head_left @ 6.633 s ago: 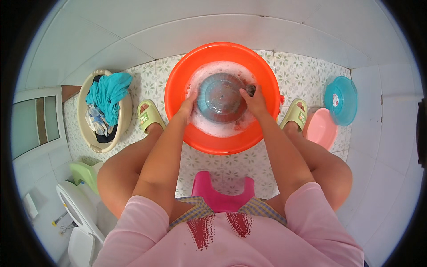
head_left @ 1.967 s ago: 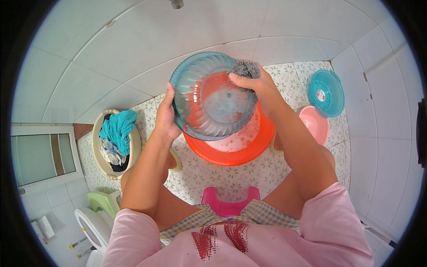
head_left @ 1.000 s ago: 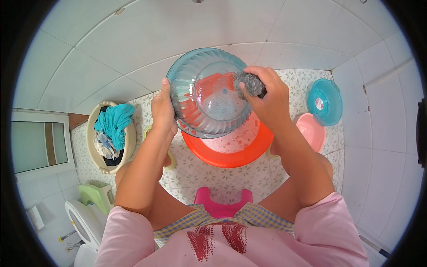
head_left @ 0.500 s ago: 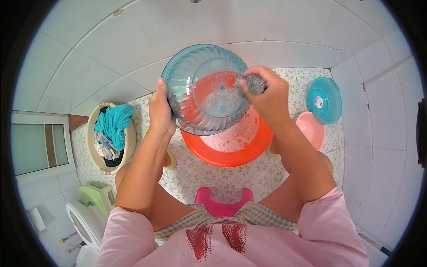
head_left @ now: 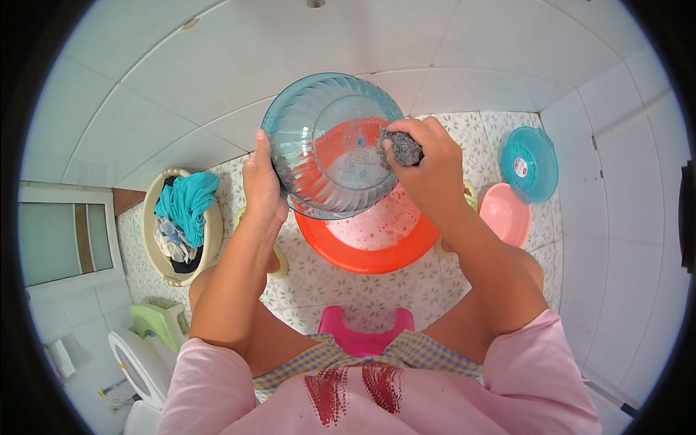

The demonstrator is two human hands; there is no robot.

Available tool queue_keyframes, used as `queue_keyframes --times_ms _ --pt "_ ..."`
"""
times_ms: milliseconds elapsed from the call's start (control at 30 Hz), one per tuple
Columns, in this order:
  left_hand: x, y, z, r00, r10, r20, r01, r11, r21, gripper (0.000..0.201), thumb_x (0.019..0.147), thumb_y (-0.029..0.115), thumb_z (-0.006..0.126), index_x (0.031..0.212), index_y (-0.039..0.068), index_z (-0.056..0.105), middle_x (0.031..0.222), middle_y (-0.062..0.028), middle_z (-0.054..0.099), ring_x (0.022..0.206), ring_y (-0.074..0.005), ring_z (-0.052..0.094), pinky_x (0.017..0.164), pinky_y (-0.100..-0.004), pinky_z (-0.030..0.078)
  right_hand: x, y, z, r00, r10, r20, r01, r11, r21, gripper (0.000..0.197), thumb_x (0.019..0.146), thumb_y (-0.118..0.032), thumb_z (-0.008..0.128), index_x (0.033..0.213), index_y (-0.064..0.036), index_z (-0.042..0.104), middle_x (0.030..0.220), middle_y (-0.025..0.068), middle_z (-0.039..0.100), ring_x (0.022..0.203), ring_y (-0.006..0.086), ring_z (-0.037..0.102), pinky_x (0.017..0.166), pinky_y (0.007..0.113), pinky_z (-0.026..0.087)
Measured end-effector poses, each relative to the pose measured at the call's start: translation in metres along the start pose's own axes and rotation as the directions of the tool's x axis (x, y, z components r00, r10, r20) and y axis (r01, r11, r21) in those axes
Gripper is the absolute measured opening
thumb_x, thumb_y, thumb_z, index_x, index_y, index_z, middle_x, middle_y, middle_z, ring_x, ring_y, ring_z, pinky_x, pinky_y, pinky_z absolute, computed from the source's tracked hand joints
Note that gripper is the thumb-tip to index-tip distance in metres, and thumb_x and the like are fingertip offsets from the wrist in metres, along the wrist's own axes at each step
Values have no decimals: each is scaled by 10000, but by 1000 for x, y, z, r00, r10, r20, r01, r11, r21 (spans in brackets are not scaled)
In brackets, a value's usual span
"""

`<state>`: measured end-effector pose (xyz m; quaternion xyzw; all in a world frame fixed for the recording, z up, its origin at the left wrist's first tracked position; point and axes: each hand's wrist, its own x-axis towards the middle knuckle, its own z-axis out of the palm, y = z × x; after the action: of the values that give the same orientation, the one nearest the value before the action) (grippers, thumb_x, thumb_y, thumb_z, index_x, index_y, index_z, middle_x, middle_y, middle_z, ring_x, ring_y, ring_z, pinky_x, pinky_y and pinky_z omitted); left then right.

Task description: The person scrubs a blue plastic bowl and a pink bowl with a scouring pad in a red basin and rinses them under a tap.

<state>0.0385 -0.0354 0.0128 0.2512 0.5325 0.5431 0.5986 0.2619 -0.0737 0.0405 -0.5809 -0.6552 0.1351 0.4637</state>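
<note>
My left hand (head_left: 263, 181) grips the left rim of a see-through blue plastic basin (head_left: 297, 138), thumb on the outside. The basin is tilted with its ribbed underside toward me, a few suds on its round base. In my right hand (head_left: 437, 163), a grey steel wool scouring pad (head_left: 404, 148) touches the right side of that underside. Below the tilted basin, an orange-red tub (head_left: 366, 261) with foamy water stands on the floor; its far part shows only through the clear plastic.
A cream basket (head_left: 150, 235) of clothes stands on the left, near a toilet (head_left: 138, 359) and a green stool (head_left: 156, 322). Over to the right are a pink basin (head_left: 505, 215) and a teal basin (head_left: 540, 170) by the wall. A magenta stool (head_left: 366, 341) is beneath me.
My right hand has moved slightly left and down with the scouring pad across the basin's underside. Fewer suds show on the base. My left hand keeps its hold, almost still.
</note>
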Motion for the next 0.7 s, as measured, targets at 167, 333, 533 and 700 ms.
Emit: queue_keyframes --times_ms 167,333,533,700 --pt "-2 2 4 994 63 -92 -63 998 -1 517 970 454 470 1126 -33 551 1102 -114 608 987 -185 586 896 -332 465 -11 -18 1 991 15 135 -25 997 69 377 712 -61 716 1058 -85 570 924 140 551 833 325 589 689 396 490" --pt "-8 0 8 985 102 -136 -102 995 8 459 949 448 518 1078 13 588 1044 -80 622 940 -171 586 848 -334 476 -3 -4 7 991 124 41 -129 980 153 375 706 -56 722 1046 -82 566 942 139 570 851 309 602 707 382 493" --pt "-11 0 6 995 77 -65 -76 997 21 470 946 457 521 1055 5 592 1002 -71 623 895 -157 588 822 -314 478 2 2 -2 975 180 132 -202 964 173 310 681 -51 747 946 -86 590 888 111 628 848 287 624 719 366 495" --pt "-16 -5 11 995 99 -22 -91 970 224 526 970 451 477 1032 -56 603 962 -97 647 838 -138 604 778 -293 494 -8 -16 10 994 15 104 -30 989 142 287 686 -64 753 924 -96 597 855 121 637 800 290 636 682 355 501"
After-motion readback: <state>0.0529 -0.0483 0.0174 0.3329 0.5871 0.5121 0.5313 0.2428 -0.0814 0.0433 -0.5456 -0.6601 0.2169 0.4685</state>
